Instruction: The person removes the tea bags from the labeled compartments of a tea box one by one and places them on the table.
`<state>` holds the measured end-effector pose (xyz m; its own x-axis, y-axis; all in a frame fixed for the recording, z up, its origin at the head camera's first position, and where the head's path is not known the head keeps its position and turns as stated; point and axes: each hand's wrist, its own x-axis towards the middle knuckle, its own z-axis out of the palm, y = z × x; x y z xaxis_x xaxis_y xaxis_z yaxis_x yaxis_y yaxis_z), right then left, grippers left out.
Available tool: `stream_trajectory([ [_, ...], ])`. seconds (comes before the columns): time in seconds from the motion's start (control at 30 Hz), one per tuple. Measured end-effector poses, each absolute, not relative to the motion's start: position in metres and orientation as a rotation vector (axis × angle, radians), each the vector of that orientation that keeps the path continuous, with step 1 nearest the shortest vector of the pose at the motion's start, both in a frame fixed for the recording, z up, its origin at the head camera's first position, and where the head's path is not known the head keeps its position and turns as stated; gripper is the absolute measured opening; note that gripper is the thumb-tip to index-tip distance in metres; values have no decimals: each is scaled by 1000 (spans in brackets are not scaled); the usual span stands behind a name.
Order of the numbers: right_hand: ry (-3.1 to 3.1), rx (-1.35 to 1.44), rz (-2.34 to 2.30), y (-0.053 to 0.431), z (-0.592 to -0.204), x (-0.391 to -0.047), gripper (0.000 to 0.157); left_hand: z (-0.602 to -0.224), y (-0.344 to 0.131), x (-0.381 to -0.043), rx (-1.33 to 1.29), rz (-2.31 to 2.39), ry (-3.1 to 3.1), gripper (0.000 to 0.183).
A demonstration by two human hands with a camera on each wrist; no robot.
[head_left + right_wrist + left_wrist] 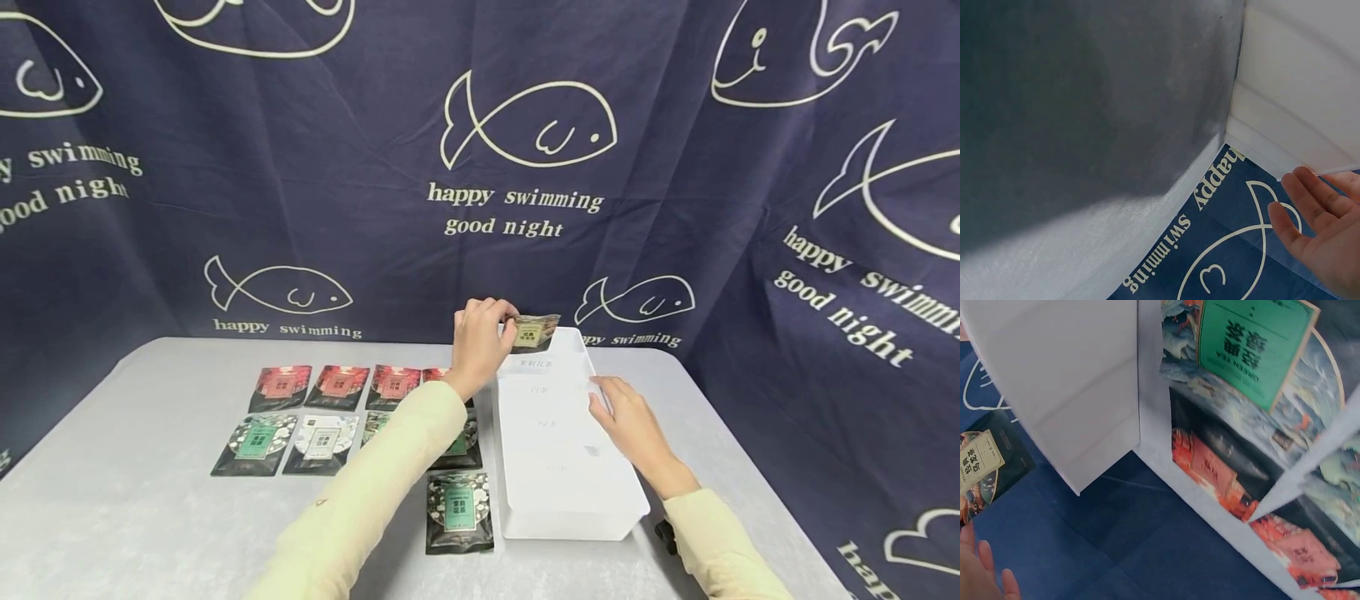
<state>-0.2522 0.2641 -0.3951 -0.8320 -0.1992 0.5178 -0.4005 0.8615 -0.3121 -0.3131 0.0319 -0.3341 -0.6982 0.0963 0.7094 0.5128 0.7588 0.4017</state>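
In the head view, a tea packet (531,335) with a pale yellow label is pinched by my left hand (482,343) at its upper left side. The packet stands over the far end of a long white box (573,508) with dividers and printed labels. The left wrist view shows the packet (988,464) beyond the rim, with fingers (984,565) at its edge. On the box's right side, my right hand (637,427) touches the rim with relaxed fingers. From the right wrist, fingertips (1297,178) show right at the box wall (1297,94).
Left of the box lie several tea packets: a back row with red packets (337,387), then green-labelled ones (255,444) and one with a white label (321,444). Another green-labelled packet (460,512) lies nearest. A dark curtain (375,192) hangs behind the grey table (135,500).
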Motion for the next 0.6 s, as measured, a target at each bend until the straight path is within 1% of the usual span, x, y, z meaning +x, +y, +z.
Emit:
stream_trajectory([
  [0.3,-2553,438,572,264,-396,-252,33,-327,12,-298,-496,-806,-2287,11],
  [0.6,-2540,451,578,265,-397,-253,33,-328,-22,-277,-491,-874,-2349,11],
])
